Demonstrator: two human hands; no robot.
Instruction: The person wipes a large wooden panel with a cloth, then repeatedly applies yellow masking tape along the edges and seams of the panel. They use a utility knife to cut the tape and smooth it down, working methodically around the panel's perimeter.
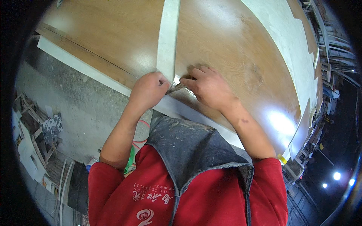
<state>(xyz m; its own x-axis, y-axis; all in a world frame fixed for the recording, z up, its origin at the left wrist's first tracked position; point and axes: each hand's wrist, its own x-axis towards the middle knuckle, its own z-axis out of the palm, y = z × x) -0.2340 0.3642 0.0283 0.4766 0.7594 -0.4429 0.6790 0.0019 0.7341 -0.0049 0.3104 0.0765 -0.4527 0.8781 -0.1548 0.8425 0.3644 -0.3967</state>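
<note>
My left hand [149, 90] is closed at the front edge of a wood-grain panel [226, 56], its fingers curled by the lower end of a long pale strip [168, 37]. My right hand [211, 87] is just to the right, bent over the panel with thumb and fingers drawn in. Between the two hands runs a short, thin, brownish-grey piece [176, 88], too small to name; both hands' fingertips meet its ends. A bright shiny patch shows beside it. What lies inside the curled fingers is hidden.
The panel has a white front edge [184, 109] close to my dark apron [196, 139]. A wide white band [279, 34] curves along the right. Scrap boards [34, 139] lie at the lower left on a grey floor [83, 101]. A red hose [141, 140] shows by my left arm.
</note>
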